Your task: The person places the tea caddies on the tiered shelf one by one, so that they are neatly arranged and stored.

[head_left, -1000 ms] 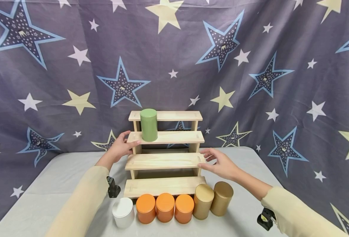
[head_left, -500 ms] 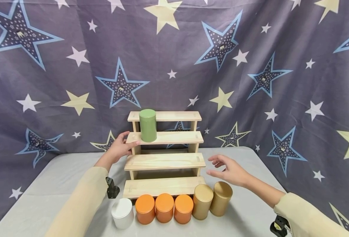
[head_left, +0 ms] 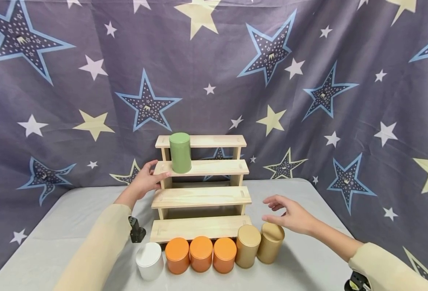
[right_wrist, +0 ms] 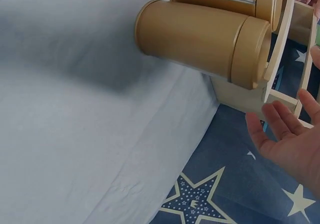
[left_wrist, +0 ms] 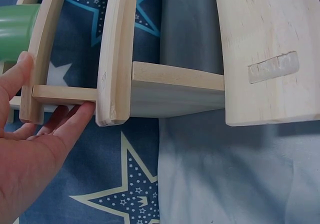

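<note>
A stepped wooden display stand (head_left: 201,197) with open tiers stands on the table against the backdrop. My left hand (head_left: 146,180) grips its left end at the second tier from the top. In the left wrist view, the thumb (left_wrist: 17,74) lies on that tier's edge, and the fingers reach in under the side support. A green canister (head_left: 180,153) stands upright on this tier, near its left end. Apart from the stand, my right hand (head_left: 290,214) hovers with loosely bent fingers, holding nothing. Beneath and beside it is a gold canister (head_left: 270,244), next to another gold canister (head_left: 248,247).
In front of the stand's lowest tier are several orange canisters (head_left: 201,254) in a row, with a white canister (head_left: 150,262) at the left end. The table has a pale grey cloth (head_left: 308,266). A purple star-patterned curtain (head_left: 214,109) hangs behind.
My right hand has let go of the stand's right side and moved away to the right and slightly toward me. My left hand stays on the stand.
</note>
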